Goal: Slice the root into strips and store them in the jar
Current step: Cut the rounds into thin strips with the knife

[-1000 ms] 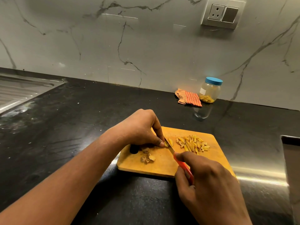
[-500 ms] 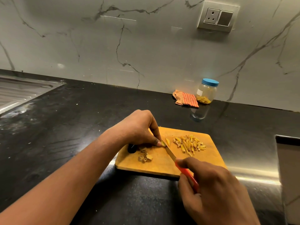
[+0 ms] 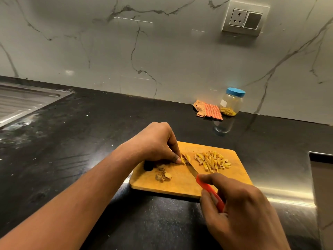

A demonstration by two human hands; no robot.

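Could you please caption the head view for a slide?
Left hand steadies the root on the board; right hand slices it with a red-handled knife.

Sink [image 3: 21, 103] cropped at left edge, root piece [image 3: 182, 159] seemingly hidden under left hand [image 3: 155, 143]

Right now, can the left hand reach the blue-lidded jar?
Probably, with a stretch: nothing stands between the left hand and the jar by the wall, but it is pinching the root piece.

cloth [image 3: 209, 110]: orange checked, crumpled on black counter [image 3: 90, 141] | socket [image 3: 245, 18]: on marble wall [image 3: 162, 60] | drainboard [image 3: 23, 101]: far left
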